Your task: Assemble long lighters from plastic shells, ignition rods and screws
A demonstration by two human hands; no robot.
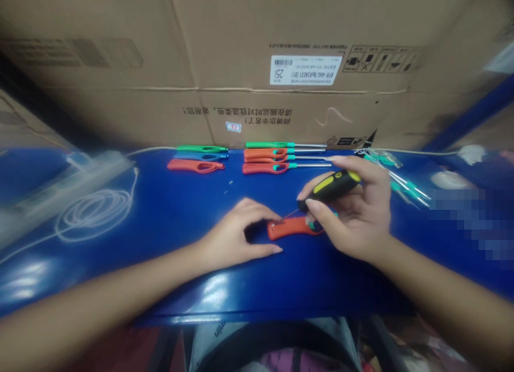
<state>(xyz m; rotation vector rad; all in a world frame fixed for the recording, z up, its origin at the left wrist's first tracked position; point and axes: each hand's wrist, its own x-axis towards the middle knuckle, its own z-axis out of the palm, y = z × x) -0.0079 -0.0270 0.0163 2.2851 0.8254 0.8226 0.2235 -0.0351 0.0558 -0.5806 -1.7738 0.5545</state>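
Observation:
My right hand grips a black-and-yellow screwdriver. Its thin shaft slants down to the left, toward the near end of an orange lighter handle lying on the blue table. A green and dark part shows at the handle's right end, partly behind my right thumb. At the handle's left end is my left hand, thumb and forefinger spread apart around it; the forefinger reaches its upper edge. Whether the screwdriver's tip touches the handle, I cannot tell.
Several long-necked lighters lie in a row at the back. Left of them are three lighter handles without metal tubes. Metal tubes with green parts lie at right. A coiled white cable sits left, before a large cardboard box.

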